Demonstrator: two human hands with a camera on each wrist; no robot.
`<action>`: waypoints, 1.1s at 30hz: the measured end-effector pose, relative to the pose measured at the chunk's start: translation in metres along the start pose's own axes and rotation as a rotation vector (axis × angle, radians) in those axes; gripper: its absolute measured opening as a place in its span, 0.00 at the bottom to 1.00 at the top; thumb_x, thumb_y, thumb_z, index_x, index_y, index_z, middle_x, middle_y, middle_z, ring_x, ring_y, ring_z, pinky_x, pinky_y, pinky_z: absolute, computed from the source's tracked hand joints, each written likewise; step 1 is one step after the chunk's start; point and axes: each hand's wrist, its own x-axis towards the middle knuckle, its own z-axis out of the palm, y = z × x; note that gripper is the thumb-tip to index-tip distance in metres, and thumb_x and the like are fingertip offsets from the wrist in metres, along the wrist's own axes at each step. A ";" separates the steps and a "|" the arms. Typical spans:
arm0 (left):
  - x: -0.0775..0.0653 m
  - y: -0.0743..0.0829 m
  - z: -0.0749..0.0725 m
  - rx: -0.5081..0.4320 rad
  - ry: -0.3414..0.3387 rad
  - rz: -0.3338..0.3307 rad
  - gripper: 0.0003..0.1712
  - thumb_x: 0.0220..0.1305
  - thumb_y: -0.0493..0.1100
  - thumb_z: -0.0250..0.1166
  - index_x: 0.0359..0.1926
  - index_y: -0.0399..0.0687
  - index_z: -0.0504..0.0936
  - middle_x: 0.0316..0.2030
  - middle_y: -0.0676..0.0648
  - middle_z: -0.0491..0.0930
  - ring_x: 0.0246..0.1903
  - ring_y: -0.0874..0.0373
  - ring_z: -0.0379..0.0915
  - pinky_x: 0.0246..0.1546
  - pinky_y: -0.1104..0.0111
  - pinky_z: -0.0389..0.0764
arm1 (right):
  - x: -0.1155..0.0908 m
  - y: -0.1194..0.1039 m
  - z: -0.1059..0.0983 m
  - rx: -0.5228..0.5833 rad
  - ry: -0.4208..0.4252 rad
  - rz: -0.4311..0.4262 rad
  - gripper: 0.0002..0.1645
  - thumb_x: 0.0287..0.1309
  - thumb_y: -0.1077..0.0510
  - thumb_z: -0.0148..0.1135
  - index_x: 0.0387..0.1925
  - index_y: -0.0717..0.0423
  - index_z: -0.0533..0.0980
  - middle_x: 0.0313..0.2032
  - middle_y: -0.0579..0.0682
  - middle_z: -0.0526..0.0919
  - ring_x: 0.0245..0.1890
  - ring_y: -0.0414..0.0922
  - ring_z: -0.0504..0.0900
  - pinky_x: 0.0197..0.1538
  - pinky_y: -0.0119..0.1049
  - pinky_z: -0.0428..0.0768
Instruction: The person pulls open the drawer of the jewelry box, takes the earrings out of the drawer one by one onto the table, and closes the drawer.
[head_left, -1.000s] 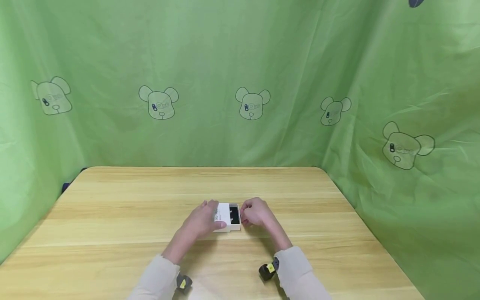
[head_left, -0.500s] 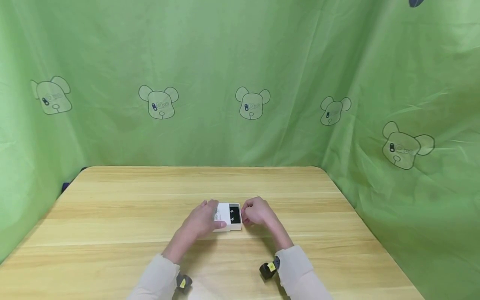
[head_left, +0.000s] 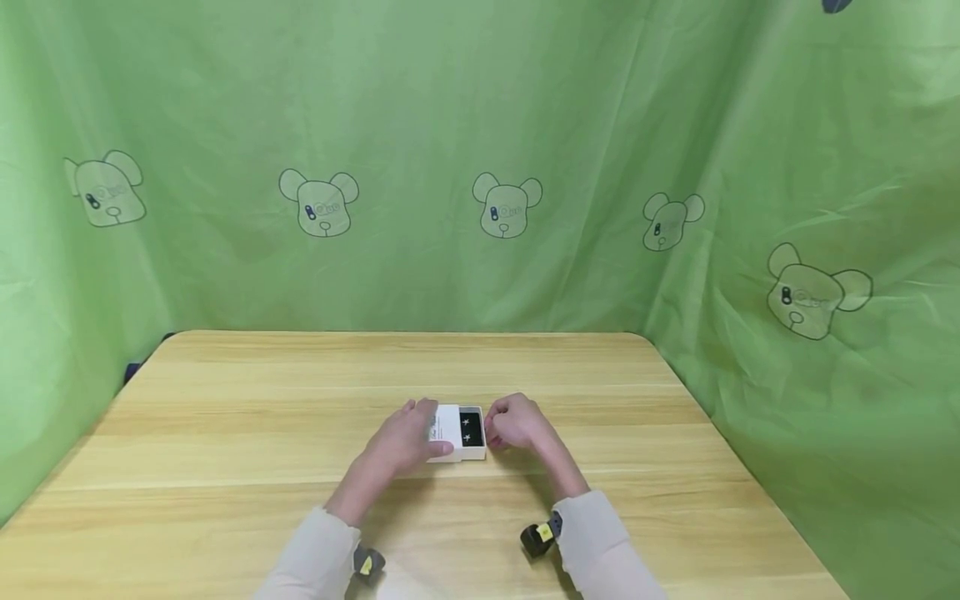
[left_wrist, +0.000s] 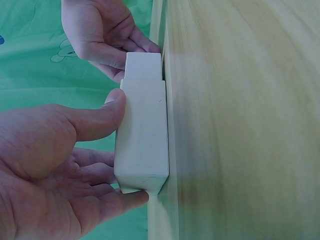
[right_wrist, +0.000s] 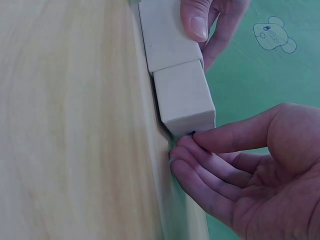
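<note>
The smooth white drawer had slid farther toward 3 o'clock, baring more black insert. At 9 o'clock, the left grip clasped the boxy sleeve on the wood-grain counter; at 3, the right grip pinched a dark tab.

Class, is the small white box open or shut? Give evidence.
Partly open: its tray juts from the outer cover, showing a black insert.

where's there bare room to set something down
Bare patches of wood-grain table: between the white drawer box and green curtain, left of the left forearm, right of the right forearm, and a smaller one between the forearms. Crowded: around the box, with the left-hand grip on it and the right-hand grip at its drawer.
</note>
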 end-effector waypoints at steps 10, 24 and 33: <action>0.000 0.001 -0.001 0.004 -0.001 0.014 0.45 0.61 0.52 0.73 0.73 0.38 0.66 0.68 0.34 0.71 0.74 0.36 0.58 0.73 0.43 0.63 | 0.001 0.000 -0.001 0.003 -0.003 0.004 0.09 0.52 0.71 0.57 0.29 0.62 0.83 0.27 0.54 0.86 0.27 0.47 0.85 0.35 0.38 0.88; 0.002 0.000 -0.001 0.023 -0.006 0.023 0.44 0.61 0.52 0.73 0.72 0.38 0.67 0.67 0.35 0.73 0.74 0.36 0.58 0.73 0.43 0.63 | 0.003 0.002 -0.002 -0.003 -0.002 -0.006 0.12 0.50 0.73 0.54 0.29 0.62 0.83 0.25 0.54 0.86 0.25 0.47 0.86 0.33 0.38 0.88; 0.000 -0.001 -0.002 0.021 -0.013 0.017 0.45 0.61 0.53 0.73 0.72 0.38 0.67 0.68 0.35 0.73 0.74 0.36 0.58 0.73 0.43 0.63 | 0.003 0.003 -0.002 -0.008 -0.005 -0.003 0.11 0.51 0.72 0.55 0.30 0.62 0.83 0.25 0.54 0.86 0.25 0.47 0.85 0.32 0.38 0.87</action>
